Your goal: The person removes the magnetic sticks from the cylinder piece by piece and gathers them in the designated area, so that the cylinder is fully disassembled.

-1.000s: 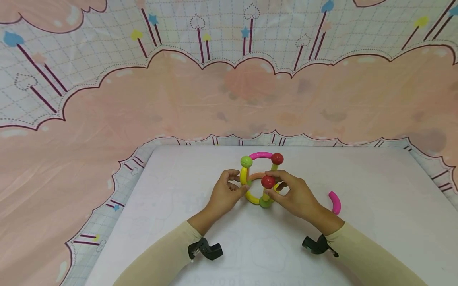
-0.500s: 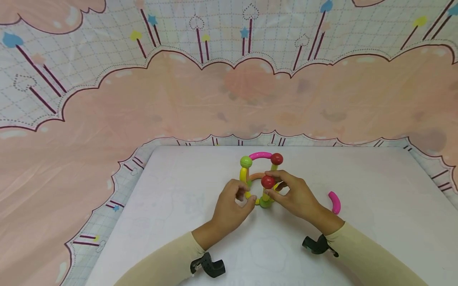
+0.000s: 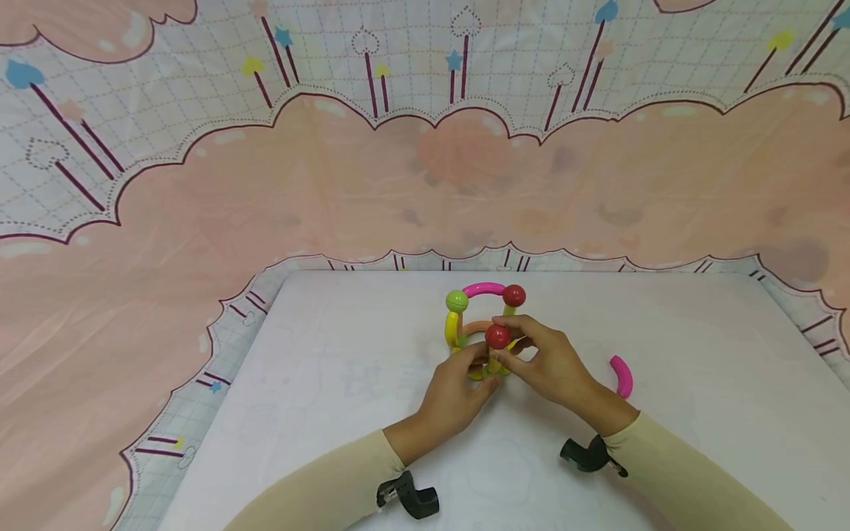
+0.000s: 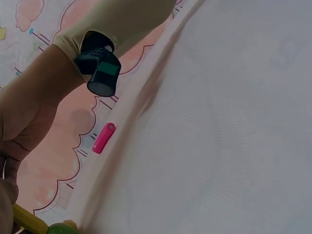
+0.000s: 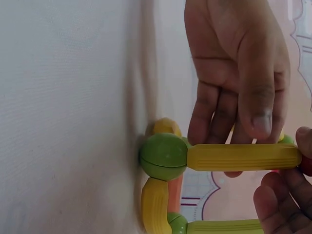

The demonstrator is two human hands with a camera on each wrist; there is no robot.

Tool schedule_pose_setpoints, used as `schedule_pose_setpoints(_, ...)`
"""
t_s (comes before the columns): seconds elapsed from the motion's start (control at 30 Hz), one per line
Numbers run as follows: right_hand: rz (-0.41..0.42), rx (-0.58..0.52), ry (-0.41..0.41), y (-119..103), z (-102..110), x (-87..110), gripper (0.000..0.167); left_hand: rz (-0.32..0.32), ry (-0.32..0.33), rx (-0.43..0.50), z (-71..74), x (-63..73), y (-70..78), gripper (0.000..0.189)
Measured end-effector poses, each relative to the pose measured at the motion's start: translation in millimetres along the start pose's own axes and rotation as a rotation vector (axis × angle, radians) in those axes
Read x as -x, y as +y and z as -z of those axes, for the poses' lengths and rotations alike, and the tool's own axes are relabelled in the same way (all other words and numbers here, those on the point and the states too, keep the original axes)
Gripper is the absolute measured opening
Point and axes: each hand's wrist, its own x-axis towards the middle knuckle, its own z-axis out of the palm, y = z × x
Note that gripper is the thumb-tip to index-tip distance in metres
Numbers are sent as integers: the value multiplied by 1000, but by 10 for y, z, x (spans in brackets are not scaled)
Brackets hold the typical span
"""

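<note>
A toy frame of coloured balls and rods stands on the white tabletop. My right hand [image 3: 547, 361] pinches the red ball [image 3: 497, 336] at the top of its near upright, a yellow rod [image 5: 243, 157] rising from a green ball [image 5: 163, 156]. Reaching in from the left, my left hand [image 3: 454, 394] has its fingers behind that rod and its thumb beside it, apart from it in the right wrist view. Farther back are a light green ball [image 3: 457, 300], a pink curved rod [image 3: 484, 288] and another red ball [image 3: 514, 296]. My hands hide part of the base.
A loose pink curved piece [image 3: 621, 376] lies on the white tabletop [image 3: 697, 332], right of my right hand. Behind the table hangs a patterned peach cloth [image 3: 465, 199]. A black camera mount [image 3: 408, 495] sits on my left wrist, another mount [image 3: 591, 455] on my right.
My left hand has let go of the yellow curved rod on the frame's left side and moved right, towards the near upright. My right hand stays on the red ball.
</note>
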Motion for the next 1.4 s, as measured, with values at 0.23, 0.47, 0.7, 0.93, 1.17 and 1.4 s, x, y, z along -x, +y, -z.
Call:
schedule_pose_setpoints(0.23, 9, 1, 13, 7, -5, -2, 59, 39, 43, 30, -59, -66, -33, 42)
schedule_pose_setpoints(0.47, -30, -10, 14, -20, 1, -3, 57, 53, 66, 50, -85, -114, -61, 34)
schedule_pose_setpoints(0.7, -34, -10, 24, -44, 6, 0, 56, 62, 61, 31, -72, -123, -54, 33)
schedule_pose_setpoints(0.93, -30, -15, 22, -48, 7, -3, 56, 45, 53, 17, -52, -134, -55, 32)
schedule_pose_setpoints(1.17, -53, 9, 38, -38, 19, -17, 56, 86, 35, 17, -48, -136, -37, 33)
schedule_pose_setpoints(1.4, -55, 4, 46, -15, 70, 0, 59, 81, 29, 6, -47, -136, -27, 31)
